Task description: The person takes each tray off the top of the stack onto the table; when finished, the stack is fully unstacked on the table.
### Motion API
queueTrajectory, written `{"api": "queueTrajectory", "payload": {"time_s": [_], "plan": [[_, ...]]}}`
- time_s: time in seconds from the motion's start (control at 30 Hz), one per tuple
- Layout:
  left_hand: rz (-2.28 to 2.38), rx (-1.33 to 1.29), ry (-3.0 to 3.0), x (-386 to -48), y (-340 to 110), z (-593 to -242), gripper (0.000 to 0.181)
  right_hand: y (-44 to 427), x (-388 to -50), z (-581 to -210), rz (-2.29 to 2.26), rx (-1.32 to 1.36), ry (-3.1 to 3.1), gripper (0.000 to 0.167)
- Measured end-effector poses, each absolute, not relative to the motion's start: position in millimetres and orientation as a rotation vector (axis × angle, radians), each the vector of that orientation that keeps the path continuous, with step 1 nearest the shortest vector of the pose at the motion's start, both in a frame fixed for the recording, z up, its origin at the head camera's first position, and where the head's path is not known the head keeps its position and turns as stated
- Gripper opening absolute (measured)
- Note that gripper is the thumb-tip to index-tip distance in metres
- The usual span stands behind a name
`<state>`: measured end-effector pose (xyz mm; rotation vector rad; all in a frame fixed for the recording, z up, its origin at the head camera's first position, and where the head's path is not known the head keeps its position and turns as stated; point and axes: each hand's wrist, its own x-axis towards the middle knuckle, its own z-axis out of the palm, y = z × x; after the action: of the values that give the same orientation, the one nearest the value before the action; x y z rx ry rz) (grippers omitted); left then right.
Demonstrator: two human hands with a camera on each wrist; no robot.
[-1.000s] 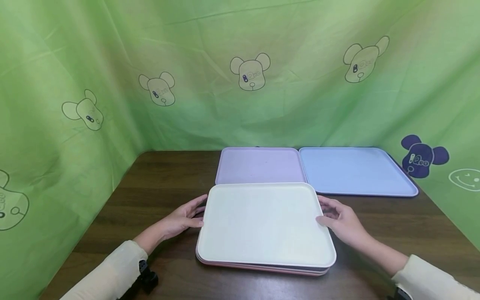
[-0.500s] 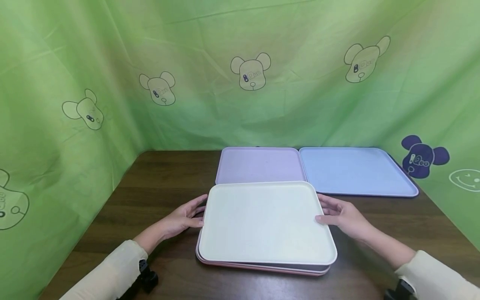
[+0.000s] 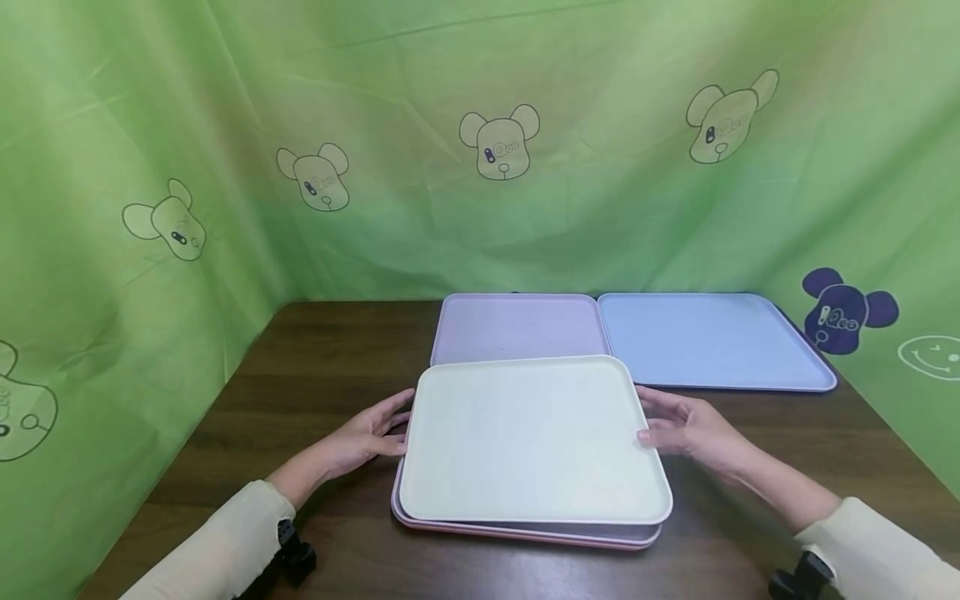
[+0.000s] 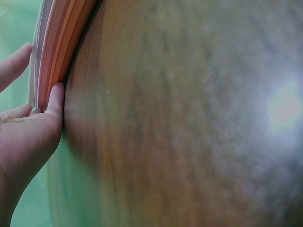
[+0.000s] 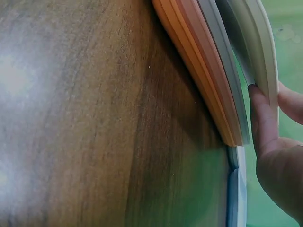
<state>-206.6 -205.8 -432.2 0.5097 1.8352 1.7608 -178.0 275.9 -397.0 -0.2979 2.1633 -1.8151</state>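
- The purple tray [image 3: 521,329] and blue tray [image 3: 712,342] already lie at the back.
- The white tray [image 3: 532,442] is above the stack [image 3: 525,535], right side raised, not yet separated.
- Right hand [image 3: 690,429] pinches it; left hand [image 3: 367,437], fingers apart, touches the edge.

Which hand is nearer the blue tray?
Right. The right hand is just in front of the blue tray; the left hand is farther, at the white tray's left edge.
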Motion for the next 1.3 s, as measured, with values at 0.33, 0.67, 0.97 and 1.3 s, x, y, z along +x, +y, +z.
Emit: {"api": "queueTrajectory", "payload": {"time_s": [0.33,0.67,0.97,1.3], "plan": [[1.744,0.514,1.853,-207,-206,-433,0.09,280,-182,-399,-1.817,-0.244,2.131,0.079],[1.766,0.525,1.829,-206,-206,-432,0.093,291,-185,-400,-1.878,-0.153,2.101,0.077],[1.769,0.529,1.82,-207,-208,-434,0.092,303,-192,-402,-2.085,-0.28,1.869,0.054],[1.76,0.519,1.828,-206,-211,-434,0.091,321,-199,-401,-2.161,-0.408,1.784,0.058]]}}
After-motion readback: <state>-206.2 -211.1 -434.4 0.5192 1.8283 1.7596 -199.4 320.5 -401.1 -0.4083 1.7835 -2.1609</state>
